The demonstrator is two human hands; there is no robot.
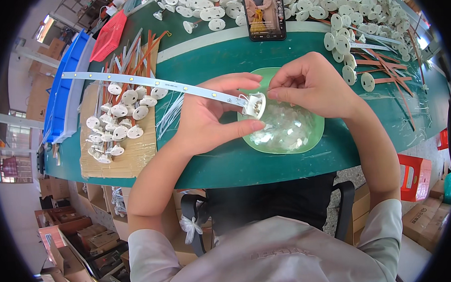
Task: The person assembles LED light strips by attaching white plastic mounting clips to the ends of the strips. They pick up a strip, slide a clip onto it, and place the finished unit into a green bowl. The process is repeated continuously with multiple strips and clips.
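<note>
My left hand [201, 121] holds a white round end cap [256, 106] between thumb and fingers. From that cap a narrow LED strip [171, 86] with small yellow chips stretches leftward above the table, a short wire showing at the joint. Just right of the cap, my right hand [319, 90] is closed in a pinch; whatever its fingertips grip is too small or hidden to tell. Both hands are over a light green bowl [320, 130], which holds many clear, shiny plastic pieces [284, 128].
On cardboard [137, 166] at left lie white-capped strips [119, 111]. Beyond stand a blue tray [60, 109] and red basket [109, 36]. A phone [264, 15] and heaped white caps [345, 10] occupy the far side of the green table [226, 166]. Orange-backed strips [389, 65] spread rightward.
</note>
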